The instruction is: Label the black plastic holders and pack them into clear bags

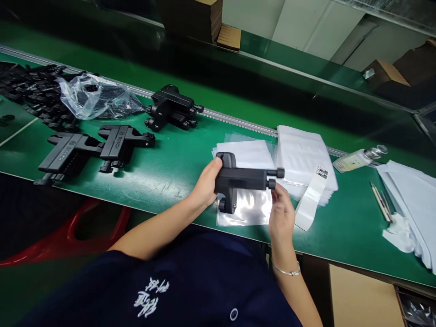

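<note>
A black plastic bracket part [238, 179] is held a little above the green belt [170, 168], over a clear plastic bag [248, 209]. My left hand [206, 184] grips its left end with fingers wrapped round it. My right hand [281, 213] pinches its right end by the two round pegs. A stack of white bags [303, 159] lies just behind, with a white label strip [311, 197] hanging off its front.
Two black brackets [95, 147] lie at the left of the belt, a third [172, 108] farther back. A heap of black parts and a crumpled clear bag [88, 95] sit far left. A small bottle [357, 159], pens [379, 200] and white sheets [412, 195] are at right.
</note>
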Tool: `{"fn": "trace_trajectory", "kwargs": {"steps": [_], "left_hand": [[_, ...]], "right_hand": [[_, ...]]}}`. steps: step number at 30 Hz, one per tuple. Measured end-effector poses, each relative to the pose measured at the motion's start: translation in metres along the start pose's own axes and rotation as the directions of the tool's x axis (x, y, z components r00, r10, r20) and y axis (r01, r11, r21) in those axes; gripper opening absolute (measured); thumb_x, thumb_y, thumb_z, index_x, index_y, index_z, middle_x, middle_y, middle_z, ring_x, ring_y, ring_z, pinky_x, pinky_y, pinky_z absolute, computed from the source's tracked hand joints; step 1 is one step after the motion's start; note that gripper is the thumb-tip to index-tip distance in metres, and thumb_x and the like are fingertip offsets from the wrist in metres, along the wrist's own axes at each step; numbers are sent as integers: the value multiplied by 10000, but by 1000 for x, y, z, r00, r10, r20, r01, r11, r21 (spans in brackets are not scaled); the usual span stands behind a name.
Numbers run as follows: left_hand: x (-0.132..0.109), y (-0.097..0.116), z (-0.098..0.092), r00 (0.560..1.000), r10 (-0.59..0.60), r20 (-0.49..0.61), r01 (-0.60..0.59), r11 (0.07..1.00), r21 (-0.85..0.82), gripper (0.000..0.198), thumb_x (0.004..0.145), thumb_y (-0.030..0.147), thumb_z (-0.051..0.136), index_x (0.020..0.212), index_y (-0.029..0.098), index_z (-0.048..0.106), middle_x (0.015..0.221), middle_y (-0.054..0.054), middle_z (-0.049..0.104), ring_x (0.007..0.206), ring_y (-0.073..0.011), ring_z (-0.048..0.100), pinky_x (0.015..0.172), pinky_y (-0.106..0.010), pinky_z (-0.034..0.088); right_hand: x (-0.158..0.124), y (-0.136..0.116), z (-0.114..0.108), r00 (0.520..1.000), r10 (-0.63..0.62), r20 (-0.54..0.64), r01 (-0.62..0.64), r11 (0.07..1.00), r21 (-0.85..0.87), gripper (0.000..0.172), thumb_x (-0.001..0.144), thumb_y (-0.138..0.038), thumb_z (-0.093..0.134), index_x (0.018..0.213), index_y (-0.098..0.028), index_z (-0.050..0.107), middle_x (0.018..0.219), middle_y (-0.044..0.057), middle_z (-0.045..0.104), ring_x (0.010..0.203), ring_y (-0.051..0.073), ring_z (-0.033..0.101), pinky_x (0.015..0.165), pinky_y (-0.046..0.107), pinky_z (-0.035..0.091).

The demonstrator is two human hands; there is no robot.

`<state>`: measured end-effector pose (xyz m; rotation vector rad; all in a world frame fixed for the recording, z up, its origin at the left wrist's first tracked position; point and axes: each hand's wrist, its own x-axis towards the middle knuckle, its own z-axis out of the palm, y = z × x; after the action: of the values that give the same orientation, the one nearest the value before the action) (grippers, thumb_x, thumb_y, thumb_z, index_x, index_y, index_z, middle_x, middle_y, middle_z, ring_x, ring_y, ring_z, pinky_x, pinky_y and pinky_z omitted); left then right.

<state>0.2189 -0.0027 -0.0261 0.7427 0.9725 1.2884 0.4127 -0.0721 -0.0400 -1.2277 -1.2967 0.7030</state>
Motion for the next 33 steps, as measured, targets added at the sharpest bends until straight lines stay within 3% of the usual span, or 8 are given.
{"fn": "trace_trajectory", "kwargs": {"steps": [4, 7, 11, 15, 21, 24, 28, 33], "left_hand": [[16, 10, -2, 981, -171, -98, 145, 963, -229, 503, 819, 661, 550, 986, 192, 622, 879, -45, 728, 847, -235, 698, 720, -347, 570], [16, 13, -2, 976, -204, -71, 178, 946, -270, 488, 844, 639, 533, 1006, 189, 629, 898, -52, 735, 853, -236, 701, 732, -354, 578], [6, 10, 2, 981, -184, -63, 173, 973, -155, 547, 787, 692, 583, 979, 182, 631, 874, -55, 720, 829, -233, 690, 689, -333, 566], [-7, 11, 12, 980, -18, 200, -4, 994, 111, 587, 757, 669, 650, 1062, 168, 631, 1055, -89, 697, 1033, -272, 641, 828, -346, 533], [-12, 27, 19, 703, -145, 696, 1, 979, 203, 720, 744, 340, 722, 1407, 267, 451, 1354, -119, 557, 1182, -310, 576, 901, -398, 505], [-10, 27, 23, 763, -188, 619, -7, 955, 298, 811, 694, 189, 684, 1443, 284, 387, 1312, -115, 571, 1115, -276, 605, 805, -346, 526], [-4, 27, 33, 854, -162, 494, -63, 911, 408, 476, 789, 261, 585, 1263, 220, 562, 863, -32, 648, 764, -186, 620, 670, -298, 496], [-2, 35, 35, 848, -109, 519, -163, 877, 451, 350, 877, 407, 520, 1140, 207, 637, 774, -30, 638, 688, -189, 600, 573, -283, 487]], "right_hand": [[-17, -15, 14, 906, -295, 304, 373, 896, -242, 306, 879, -442, 617, 1174, -394, 683, 1199, 22, 681, 1174, 274, 576, 1176, 549, 192], [-22, -21, 16, 863, -362, 352, 452, 865, -218, 362, 871, -361, 653, 1226, -431, 640, 1211, 0, 684, 1176, 264, 584, 1192, 555, 149], [-13, -26, 8, 992, -61, 107, 49, 992, 113, 533, 863, -503, 633, 1357, -325, 542, 1316, 76, 606, 1218, 283, 563, 1101, 542, 374], [-2, -16, 3, 942, 324, 86, -327, 828, 456, 554, 754, -542, 736, 1202, -243, 604, 1085, 77, 699, 940, 227, 682, 882, 447, 566], [-3, 17, 0, 839, 541, 48, -450, 642, 621, 329, 798, -541, 657, 928, -239, 674, 894, 21, 749, 760, 190, 701, 708, 341, 611], [-10, 23, 2, 823, 559, 105, -495, 613, 616, 383, 797, -578, 634, 971, -240, 685, 966, 40, 749, 860, 224, 712, 794, 395, 602], [-19, 22, 9, 831, 526, 183, -535, 665, 521, 481, 849, -669, 488, 1009, -258, 680, 955, 46, 741, 888, 242, 708, 828, 432, 589], [-20, 19, 10, 809, 551, 203, -562, 626, 541, 412, 856, -610, 522, 970, -253, 693, 917, 44, 739, 870, 233, 697, 848, 417, 575]]}}
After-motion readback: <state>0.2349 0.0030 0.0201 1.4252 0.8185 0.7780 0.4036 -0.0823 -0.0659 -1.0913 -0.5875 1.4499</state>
